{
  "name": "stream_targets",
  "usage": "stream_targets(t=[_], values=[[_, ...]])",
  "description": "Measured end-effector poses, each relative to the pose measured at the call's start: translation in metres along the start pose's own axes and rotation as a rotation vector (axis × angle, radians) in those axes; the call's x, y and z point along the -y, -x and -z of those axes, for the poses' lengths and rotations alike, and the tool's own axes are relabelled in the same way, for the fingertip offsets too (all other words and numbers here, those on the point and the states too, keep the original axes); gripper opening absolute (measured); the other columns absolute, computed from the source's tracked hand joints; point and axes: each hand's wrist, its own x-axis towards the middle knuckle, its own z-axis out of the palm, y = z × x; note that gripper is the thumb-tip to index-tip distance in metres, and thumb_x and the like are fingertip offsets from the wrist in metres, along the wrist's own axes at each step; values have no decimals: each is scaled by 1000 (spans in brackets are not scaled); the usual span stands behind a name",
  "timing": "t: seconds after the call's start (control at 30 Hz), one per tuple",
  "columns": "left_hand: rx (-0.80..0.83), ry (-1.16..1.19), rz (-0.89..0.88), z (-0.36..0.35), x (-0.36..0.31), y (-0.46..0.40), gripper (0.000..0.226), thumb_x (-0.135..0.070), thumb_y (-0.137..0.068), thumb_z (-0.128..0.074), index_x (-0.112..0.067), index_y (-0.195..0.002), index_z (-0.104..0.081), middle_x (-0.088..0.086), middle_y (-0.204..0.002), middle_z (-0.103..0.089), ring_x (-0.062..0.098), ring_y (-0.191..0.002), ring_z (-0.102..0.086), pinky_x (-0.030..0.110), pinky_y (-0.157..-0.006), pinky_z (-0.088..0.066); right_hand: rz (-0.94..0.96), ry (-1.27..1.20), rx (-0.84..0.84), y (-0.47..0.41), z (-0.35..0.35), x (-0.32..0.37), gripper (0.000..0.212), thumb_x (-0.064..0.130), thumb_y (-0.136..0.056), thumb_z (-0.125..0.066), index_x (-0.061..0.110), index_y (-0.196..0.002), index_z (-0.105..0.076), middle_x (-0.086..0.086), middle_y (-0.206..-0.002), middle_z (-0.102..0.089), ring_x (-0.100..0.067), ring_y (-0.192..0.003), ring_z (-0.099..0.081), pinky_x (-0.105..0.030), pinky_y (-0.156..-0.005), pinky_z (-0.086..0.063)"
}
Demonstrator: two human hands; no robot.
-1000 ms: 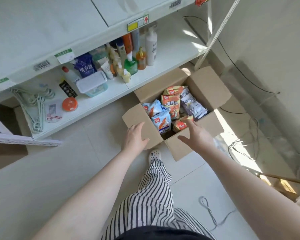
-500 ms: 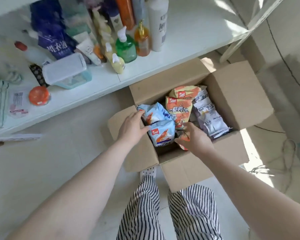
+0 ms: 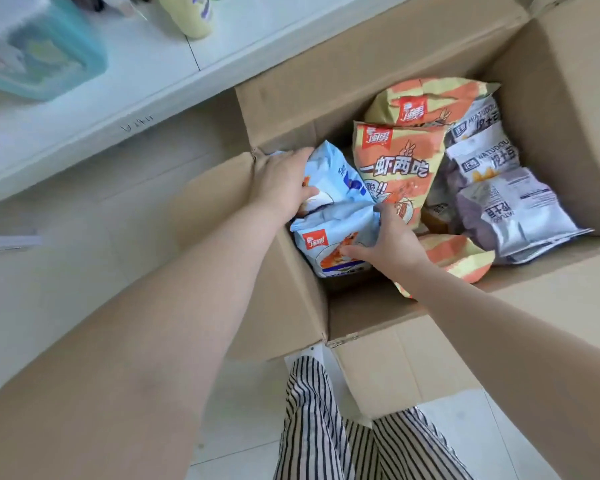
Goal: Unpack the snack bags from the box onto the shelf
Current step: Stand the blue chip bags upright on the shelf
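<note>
Left hand (image 3: 282,183) and right hand (image 3: 392,242) each grip a blue bag (image 3: 336,237).

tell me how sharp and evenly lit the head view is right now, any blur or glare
Head view: soft daylight, no harsh glare. The orange snack bag and grey bags are sharp enough that their print shows. The shelf and teal container at upper left are smeared. The left hand and right hand on the blue bags are slightly soft. Wide-angle bending shows on the box edges.
</note>
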Motion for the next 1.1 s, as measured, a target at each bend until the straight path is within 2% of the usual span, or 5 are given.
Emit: stream_targets(t=[0.17,0.3,0.57,0.9,1.1], values=[[-57,-2,-12,0,9,-10,22,-34,-82,-70,-18,-94,-61,5,-94,-69,32,-96,-59,36,-87,-32,-36,24,-22,-14,-6,-1,81,38,-70,-85,14,-131,-39,-6,-130,-51,-25,-115,-54,-34,-79,-45],[-86,107,22,-3,11,-14,24,-31,-80,-72,-14,-73,-56,10,-75,-65,35,-78,-58,35,-65,-35,-44,89,16,-16,-10,-5,71,46,-67,-83,16,-124,-54,-4,-120,-63,-24,-108,-59,-37,-86,-53],[-115,303,5,30,1,-7,32,-33,-79,-73,-11,-68,-52,3,-63,-51,28,-66,-45,36,-57,-31,5,-85,23,13,16,6,54,38,-70,-86,10,-109,-61,-4,-99,-68,-23,-91,-65,-42,-79,-56],[-339,300,1,183,-12,53,37,-42,-84,-63,-9,-74,-50,14,-70,-56,36,-71,-50,39,-58,-33,147,-342,-105,115,121,59,43,31,-80,-80,21,-115,-58,16,-98,-66,9,-85,-60,-2,-61,-44],[-323,306,117,275,-10,155,39,-38,-84,-66,-13,-65,-42,5,-65,-46,27,-69,-42,36,-56,-21,70,-206,-126,209,170,97,59,48,-70,-82,8,-107,-58,-12,-105,-68,-29,-94,-66,-48,-82,-55]])
